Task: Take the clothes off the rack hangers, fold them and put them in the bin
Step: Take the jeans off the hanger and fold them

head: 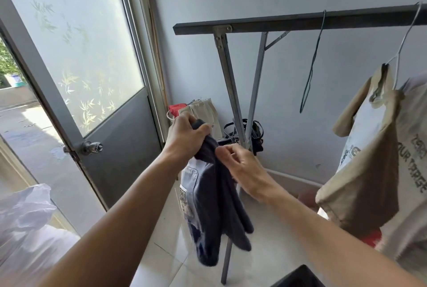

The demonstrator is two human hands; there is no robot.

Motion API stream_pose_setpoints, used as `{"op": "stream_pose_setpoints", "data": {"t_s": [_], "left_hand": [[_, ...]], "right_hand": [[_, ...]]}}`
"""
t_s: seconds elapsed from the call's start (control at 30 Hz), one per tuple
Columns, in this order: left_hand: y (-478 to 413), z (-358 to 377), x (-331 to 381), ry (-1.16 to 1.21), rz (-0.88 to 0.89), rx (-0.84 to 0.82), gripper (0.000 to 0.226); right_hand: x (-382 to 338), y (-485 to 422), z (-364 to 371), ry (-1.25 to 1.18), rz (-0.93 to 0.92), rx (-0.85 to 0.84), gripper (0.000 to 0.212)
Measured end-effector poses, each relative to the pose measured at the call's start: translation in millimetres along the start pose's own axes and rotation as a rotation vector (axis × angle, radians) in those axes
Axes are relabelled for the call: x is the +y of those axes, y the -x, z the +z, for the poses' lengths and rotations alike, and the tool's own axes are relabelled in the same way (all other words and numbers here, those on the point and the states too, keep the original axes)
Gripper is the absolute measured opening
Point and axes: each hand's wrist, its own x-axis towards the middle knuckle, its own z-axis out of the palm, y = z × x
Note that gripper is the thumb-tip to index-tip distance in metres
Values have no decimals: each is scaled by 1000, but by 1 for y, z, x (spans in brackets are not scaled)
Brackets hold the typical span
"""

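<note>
My left hand (187,135) grips the top of a dark navy garment (215,205), which hangs down in front of the rack's leg. My right hand (240,166) pinches the same garment just below and to the right. The dark rack bar (300,20) runs across the upper right. An empty dark wire hanger (312,64) hangs from it. Further right, a beige printed shirt (367,159) hangs on a white hanger (404,39). A dark bin corner (298,278) shows at the bottom edge.
A grey door with frosted glass (92,55) stands open at the left. White plastic sheeting (25,217) lies at lower left. Bags and a dark heap of hangers (245,134) sit in the corner behind the rack legs. Pale tiles cover the floor.
</note>
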Motion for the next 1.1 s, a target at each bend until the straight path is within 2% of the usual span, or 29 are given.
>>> {"op": "stream_pose_setpoints", "data": {"t_s": [0.1,0.17,0.2,0.3,0.37,0.4,0.47,0.53,0.6,0.63,0.7,0.77,0.87,0.97,1.03,1.1], "left_hand": [[-1,0,6,169,-110,27,26],[-2,2,12,317,-182,31,30],[0,4,17,390,-199,20,30],[7,1,33,546,-179,-89,42],[13,-9,35,586,-95,-176,61],[17,-15,30,550,-22,-152,66],[17,-25,3,415,67,-4,74],[21,-30,-33,363,-19,56,92],[28,-26,-67,455,-191,-72,116],[31,-23,-85,561,-250,-190,119],[48,-15,-99,724,-331,-403,108],[60,-8,-102,809,-379,-494,92],[62,-5,-101,894,-291,-444,83],[61,-3,-91,895,-227,-267,88],[61,0,-84,892,-191,-133,96],[60,2,-79,900,-143,-63,94]], "right_hand": [[8,8,17,27,10,-43,92],[15,8,27,122,9,92,87],[17,6,30,147,15,176,74],[24,-5,25,88,-26,324,10],[23,-10,13,-47,-33,343,16],[20,-10,7,-125,-17,331,18],[13,-9,-5,-307,24,287,17],[9,-8,-15,-499,91,237,14],[6,-7,-21,-647,157,201,13],[5,-7,-23,-700,186,185,16],[4,-8,-26,-757,206,177,20],[3,-9,-27,-776,205,172,22],[8,-10,-31,-755,216,152,18],[11,-9,-35,-768,202,129,21],[10,-7,-38,-775,183,77,27],[13,-3,-41,-662,184,1,43]]}}
